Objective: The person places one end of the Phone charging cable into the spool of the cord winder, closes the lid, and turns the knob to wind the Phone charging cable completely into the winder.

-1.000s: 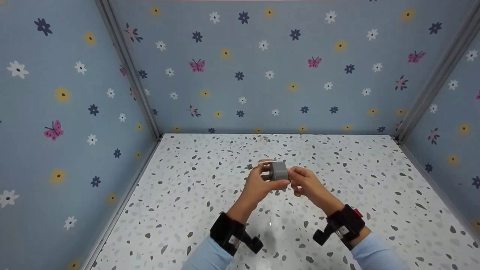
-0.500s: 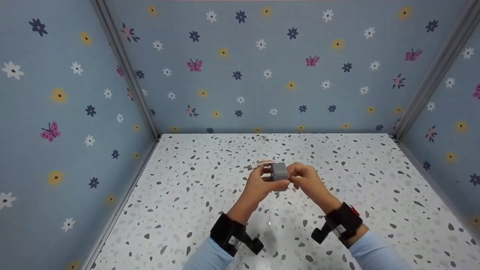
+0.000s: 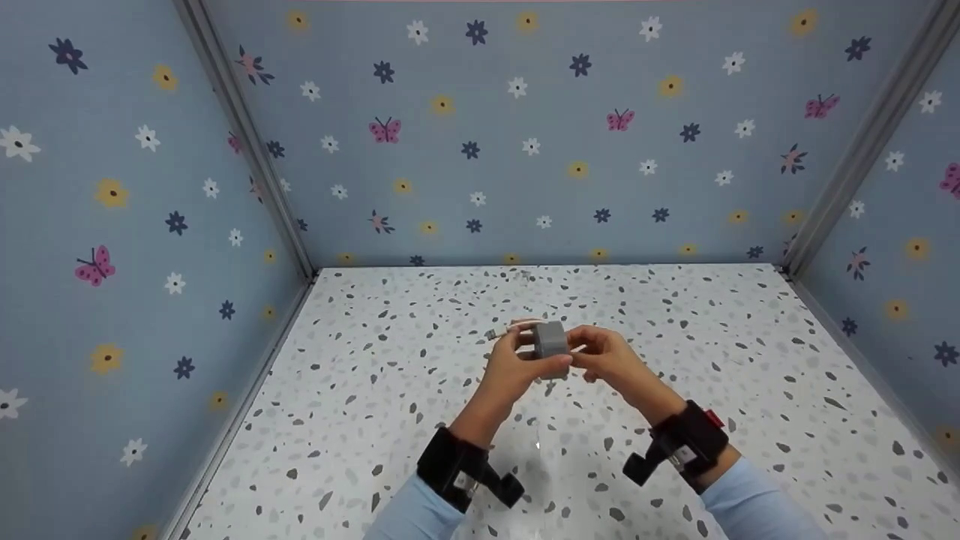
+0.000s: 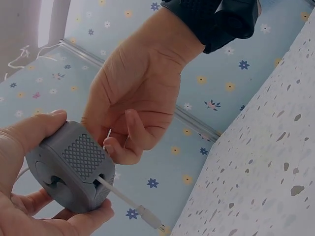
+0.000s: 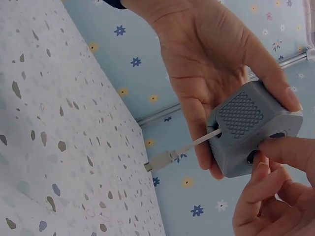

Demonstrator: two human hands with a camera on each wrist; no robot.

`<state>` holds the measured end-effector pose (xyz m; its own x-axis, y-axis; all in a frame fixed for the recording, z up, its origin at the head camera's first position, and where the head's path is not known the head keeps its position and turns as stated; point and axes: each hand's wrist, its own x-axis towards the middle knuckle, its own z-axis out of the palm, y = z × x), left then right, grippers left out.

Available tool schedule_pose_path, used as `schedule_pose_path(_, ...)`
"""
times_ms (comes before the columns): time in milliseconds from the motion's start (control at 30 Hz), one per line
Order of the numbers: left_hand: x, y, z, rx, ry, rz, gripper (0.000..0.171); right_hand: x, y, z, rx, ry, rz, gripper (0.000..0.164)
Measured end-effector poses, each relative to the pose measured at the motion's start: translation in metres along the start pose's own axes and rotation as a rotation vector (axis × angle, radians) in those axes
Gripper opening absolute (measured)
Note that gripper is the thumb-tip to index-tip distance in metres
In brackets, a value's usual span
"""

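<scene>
My left hand (image 3: 514,375) holds a small grey cable winder (image 3: 551,337) between thumb and fingers, raised over the table. It is a blocky case with a crosshatched panel (image 5: 241,115) and a round disc (image 4: 49,177) with a curved slot on one face. Out of a notch comes a short white cable (image 4: 120,195) ending in a plug (image 5: 160,161), which hangs loose. My right hand (image 3: 607,360) is at the face opposite the disc, thumb and index finger pinching at its dark recess (image 5: 252,157). A thin white strand shows by the right fingers in the left wrist view.
A white speckled tabletop (image 3: 420,420) lies below the hands. Blue flowered panels (image 3: 480,135) enclose it at the back and both sides, joined by grey metal posts (image 3: 240,135). Each wrist wears a black camera band (image 3: 690,446).
The right fingers have shifted about the winder's face, turning and re-placing their tips. The left hand keeps its hold, and winder and hands sit slightly further left in view.
</scene>
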<state>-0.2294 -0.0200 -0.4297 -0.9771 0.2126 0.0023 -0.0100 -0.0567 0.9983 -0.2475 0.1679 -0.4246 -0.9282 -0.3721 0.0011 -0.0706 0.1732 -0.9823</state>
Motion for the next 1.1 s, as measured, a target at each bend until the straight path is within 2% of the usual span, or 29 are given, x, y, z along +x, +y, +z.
schedule_pose_path(67, 0.000, 0.000, 0.001, -0.008, -0.004, -0.001, 0.071, 0.001, 0.003, 0.001, -0.021, 0.053, -0.067, 0.011)
schedule_pose_path(133, -0.001, 0.000, 0.002, -0.012, -0.008, 0.001, 0.072, 0.003, 0.007, 0.002, -0.022, 0.108, -0.126, 0.012)
schedule_pose_path(200, -0.001, 0.000, 0.003, -0.016, -0.007, 0.004, 0.073, 0.004, 0.009, 0.003, -0.016, 0.156, -0.160, 0.017)
schedule_pose_path(300, -0.001, -0.001, 0.004, -0.012, 0.001, 0.005, 0.073, 0.005, 0.010, 0.005, -0.006, 0.183, -0.169, 0.019)
schedule_pose_path(400, -0.001, 0.000, 0.003, -0.007, 0.009, 0.002, 0.072, 0.005, 0.008, 0.006, -0.015, 0.179, -0.111, 0.016)
schedule_pose_path(500, -0.001, 0.000, 0.002, 0.001, 0.013, -0.006, 0.073, 0.002, 0.004, 0.006, 0.017, 0.154, 0.009, 0.005)
schedule_pose_path(533, -0.001, 0.001, 0.002, 0.002, 0.013, -0.007, 0.073, 0.002, 0.002, 0.006, 0.028, 0.138, 0.054, 0.006)
schedule_pose_path(633, -0.002, 0.001, 0.001, 0.000, 0.005, -0.009, 0.074, -0.001, -0.004, 0.004, 0.041, 0.072, 0.165, 0.021)
schedule_pose_path(733, -0.003, 0.001, 0.001, -0.002, -0.003, -0.009, 0.075, -0.002, -0.007, 0.001, 0.017, 0.003, 0.191, 0.023)
schedule_pose_path(900, -0.004, 0.001, 0.000, -0.003, -0.008, 0.009, 0.073, -0.002, -0.003, -0.001, -0.007, -0.023, 0.067, 0.015)
schedule_pose_path(1100, -0.005, 0.003, 0.000, -0.006, -0.007, 0.026, 0.070, 0.000, 0.006, 0.003, -0.067, 0.080, -0.099, 0.016)
